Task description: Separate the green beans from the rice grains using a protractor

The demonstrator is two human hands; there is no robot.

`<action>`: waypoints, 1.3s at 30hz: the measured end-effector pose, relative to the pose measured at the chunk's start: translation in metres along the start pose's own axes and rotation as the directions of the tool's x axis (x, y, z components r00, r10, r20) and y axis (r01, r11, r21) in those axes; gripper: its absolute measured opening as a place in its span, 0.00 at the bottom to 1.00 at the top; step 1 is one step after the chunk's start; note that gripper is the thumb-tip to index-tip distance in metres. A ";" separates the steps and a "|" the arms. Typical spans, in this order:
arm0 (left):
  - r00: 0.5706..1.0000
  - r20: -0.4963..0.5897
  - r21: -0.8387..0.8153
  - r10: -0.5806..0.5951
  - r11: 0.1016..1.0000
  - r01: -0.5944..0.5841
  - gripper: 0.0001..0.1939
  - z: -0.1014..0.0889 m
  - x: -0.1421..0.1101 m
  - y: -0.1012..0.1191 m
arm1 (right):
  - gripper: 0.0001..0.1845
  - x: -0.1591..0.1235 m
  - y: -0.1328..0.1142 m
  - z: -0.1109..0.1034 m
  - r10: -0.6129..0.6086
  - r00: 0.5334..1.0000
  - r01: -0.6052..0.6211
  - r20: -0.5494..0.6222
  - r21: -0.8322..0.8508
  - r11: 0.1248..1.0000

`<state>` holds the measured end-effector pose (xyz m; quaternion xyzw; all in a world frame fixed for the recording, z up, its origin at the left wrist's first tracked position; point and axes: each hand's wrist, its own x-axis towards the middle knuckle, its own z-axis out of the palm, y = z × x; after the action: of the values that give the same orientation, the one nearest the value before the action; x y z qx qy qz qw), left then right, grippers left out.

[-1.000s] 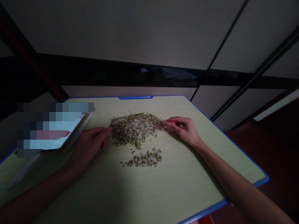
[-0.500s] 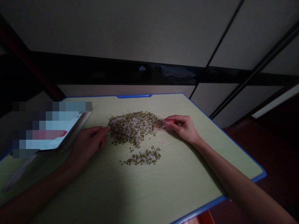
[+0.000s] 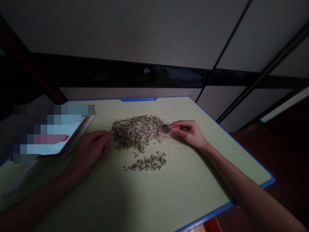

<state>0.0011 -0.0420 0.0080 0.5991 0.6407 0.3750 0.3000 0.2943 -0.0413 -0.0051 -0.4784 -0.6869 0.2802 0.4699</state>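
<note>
A large pile of green mung beans mixed with white rice-like grains (image 3: 138,130) lies between my two hands. My left hand (image 3: 96,145) has its fingers curled together, with the tips at the pile's left edge; whether anything is pinched there is hidden. On the other side, my right hand (image 3: 188,130) is closed on a clear plastic piece with a pinkish edge (image 3: 165,132), whose full shape I cannot make out. The plastic touches or overlaps the pile's right edge. Closer to me is a smaller heap of beans and grains (image 3: 149,162).
The pale green table (image 3: 193,180) has a blue rim. A tilted tablet-like screen (image 3: 65,135), partly blurred out, stands at the left beside my left wrist. Cabinet panels (image 3: 135,32) rise behind the table. Something orange (image 3: 212,224) shows below its front edge.
The clear plastic in my right hand has shifted and tilted slightly at the pile's edge. My left hand and both heaps look unchanged.
</note>
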 end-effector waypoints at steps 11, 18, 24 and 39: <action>1.000 -0.009 -0.009 -0.015 1.000 0.015 0.22 0.001 0.000 0.000 | 0.09 -0.002 0.003 -0.005 0.029 0.999 -0.029 -0.031 0.016 0.999; 1.000 -0.004 -0.007 -0.020 1.000 0.020 0.21 0.000 0.000 -0.001 | 0.10 -0.003 0.002 -0.009 0.016 0.999 -0.017 -0.031 -0.031 0.999; 1.000 -0.007 -0.015 -0.018 1.000 0.018 0.21 0.001 -0.002 0.003 | 0.09 -0.004 0.000 -0.012 0.026 1.000 -0.027 -0.015 -0.025 0.999; 1.000 -0.004 0.012 0.002 1.000 -0.002 0.21 0.000 -0.001 0.001 | 0.07 -0.006 -0.003 -0.012 0.067 0.997 -0.068 0.027 0.043 0.997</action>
<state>0.0018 -0.0427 0.0089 0.6008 0.6428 0.3727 0.2949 0.3052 -0.0484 0.0002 -0.4872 -0.6699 0.3170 0.4619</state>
